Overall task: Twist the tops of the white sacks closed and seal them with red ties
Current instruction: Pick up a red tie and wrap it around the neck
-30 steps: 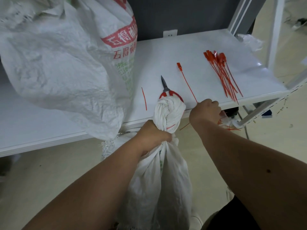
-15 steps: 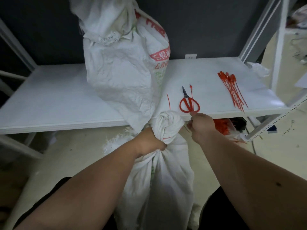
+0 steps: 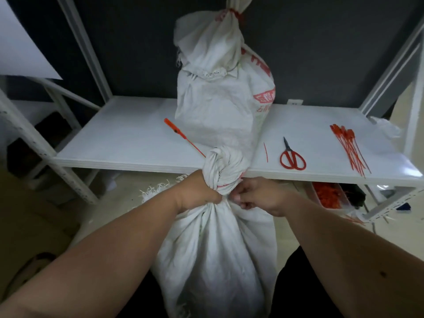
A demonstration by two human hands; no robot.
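Two hands work the neck of the near white sack point(image 3: 215, 249), which stands on the floor in front of the tabletop point(image 3: 128, 143). Its top is wound into a twisted knob point(image 3: 223, 167) level with the tabletop's front edge. Left hand point(image 3: 197, 193) is clenched around the neck just below the knob. Right hand point(image 3: 257, 198) has curled fingers pinching at the same neck from the other side; what exactly it pinches is too small to tell. One red tie point(image 3: 183, 136) sticks out up-left from behind the knob, flat tag end over the tabletop, thin tail running toward the neck. Thin red line crosses the knob's base near the fingers.

Second white sack point(image 3: 220, 99) stands upright on the tabletop right behind the knob, red print on its right side, neck already bound with a red tie point(image 3: 236, 13) at the top. Right of it on the tabletop: short red strip point(image 3: 265, 152), red-handled scissors point(image 3: 291, 157), then a bundle of red ties point(image 3: 348, 146) near the right end. Clear plastic scrap point(image 3: 385, 129) lies at the far right corner. More red ties point(image 3: 325, 193) sit in a container below the tabletop. White metal rack posts point(image 3: 87, 49) frame a dark back wall.
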